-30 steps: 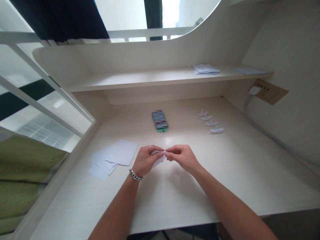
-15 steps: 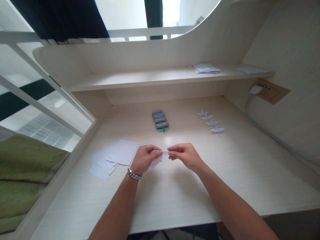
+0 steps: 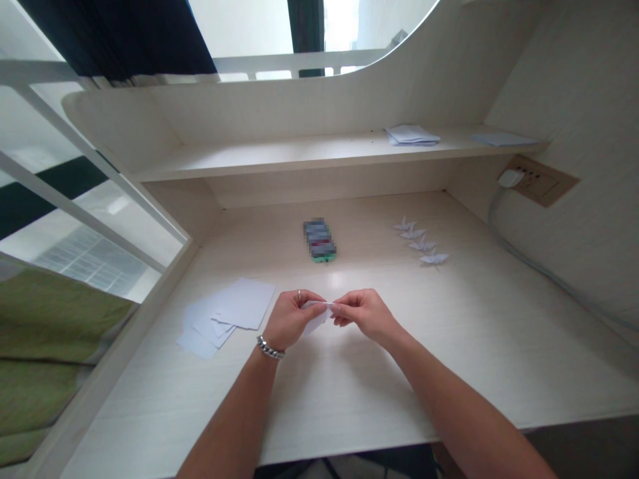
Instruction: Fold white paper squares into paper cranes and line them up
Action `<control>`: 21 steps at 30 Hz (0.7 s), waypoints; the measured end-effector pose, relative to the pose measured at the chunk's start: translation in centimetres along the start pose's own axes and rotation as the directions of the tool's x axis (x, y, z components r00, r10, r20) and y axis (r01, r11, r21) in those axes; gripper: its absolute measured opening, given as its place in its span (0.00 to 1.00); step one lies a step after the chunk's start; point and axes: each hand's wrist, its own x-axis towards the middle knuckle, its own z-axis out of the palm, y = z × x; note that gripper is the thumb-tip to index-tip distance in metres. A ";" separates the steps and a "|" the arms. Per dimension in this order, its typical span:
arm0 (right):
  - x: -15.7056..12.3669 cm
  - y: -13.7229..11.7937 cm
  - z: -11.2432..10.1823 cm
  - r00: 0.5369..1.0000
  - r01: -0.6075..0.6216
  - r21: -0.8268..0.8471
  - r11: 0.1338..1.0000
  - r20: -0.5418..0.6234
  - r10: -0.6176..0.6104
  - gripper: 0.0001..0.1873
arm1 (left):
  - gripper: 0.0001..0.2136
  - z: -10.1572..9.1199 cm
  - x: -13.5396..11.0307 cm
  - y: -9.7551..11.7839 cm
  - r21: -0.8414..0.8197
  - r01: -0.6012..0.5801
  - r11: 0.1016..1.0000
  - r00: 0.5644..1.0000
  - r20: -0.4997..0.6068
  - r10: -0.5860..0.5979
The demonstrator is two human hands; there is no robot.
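A small folded piece of white paper is held just above the pale wooden desk, in front of me. My left hand, with a ring and a metal bracelet, pinches its left side. My right hand pinches its right end with fingertips closed. Both hands meet over the paper, which they partly hide.
A loose pile of white paper squares lies to the left of my hands. Several folded paper cranes sit in a row at the right rear. A phone lies at the middle rear. The shelf above holds paper stacks; a wall socket with cable is at right.
My right hand pulled slightly right half a second ago, then came back in toward the left hand. The paper stays pinched between both hands.
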 end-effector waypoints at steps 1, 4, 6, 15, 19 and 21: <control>0.0 0.0 -0.1 1.000 -0.019 0.008 1.000 0.003 0.019 0.19 | 0.08 0.0 0.0 0.0 0.005 0.000 1.000 1.000 0.002 0.000; 0.0 -0.1 -0.5 0.997 -0.056 0.026 0.998 0.045 0.055 0.20 | 0.08 -0.1 0.1 -0.1 0.034 -0.010 0.999 1.000 0.010 0.010; 0.0 -0.2 -0.8 0.994 -0.077 0.032 0.997 0.083 0.074 0.20 | 0.09 -0.1 0.1 -0.2 0.044 -0.010 0.999 1.000 0.013 0.009; -0.1 -0.4 0.0 0.998 0.059 -0.070 0.996 -0.009 -0.060 0.14 | 0.11 0.2 0.0 -0.2 0.034 0.046 0.998 0.997 0.056 -0.048; -0.1 -0.4 0.2 0.998 0.039 -0.057 0.998 -0.043 -0.041 0.11 | 0.13 0.2 0.4 -0.6 -0.035 0.108 0.994 0.993 0.047 -0.106; -0.1 -0.4 0.1 0.998 0.024 -0.050 0.998 -0.059 -0.027 0.10 | 0.14 0.2 0.5 -0.8 -0.064 0.121 0.991 0.992 0.030 -0.119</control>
